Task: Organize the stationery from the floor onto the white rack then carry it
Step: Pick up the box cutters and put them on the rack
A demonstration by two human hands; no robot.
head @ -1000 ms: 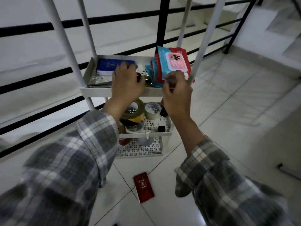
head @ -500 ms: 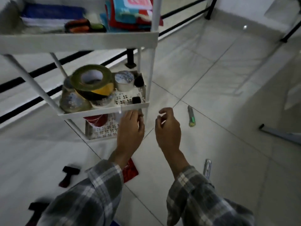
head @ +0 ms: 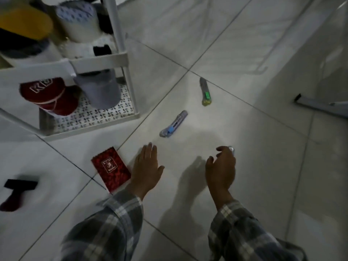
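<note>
The white rack [head: 105, 61] stands at the upper left with tape rolls [head: 75, 21] on its middle shelf and a red cup [head: 47, 95] and a grey cup [head: 99, 89] on its bottom shelf. On the floor lie a red notebook [head: 111, 169], a blue cutter [head: 174, 124] and a green cutter [head: 205, 92]. My left hand [head: 146, 166] is low over the tiles with straight fingers, right beside the notebook. My right hand [head: 220, 166] hovers with loosely curled fingers, its fingertips at a small silver object [head: 232, 148] that it mostly hides.
A black and dark red tool [head: 17, 191] lies on the floor at the far left. A grey metal bar [head: 320, 106] juts in from the right edge. The floor is pale tile with dark grout lines.
Both hands left the rack's top shelf and dropped to the floor. The view tilted down, so the top shelf is out of sight and the cutters and notebook are close.
</note>
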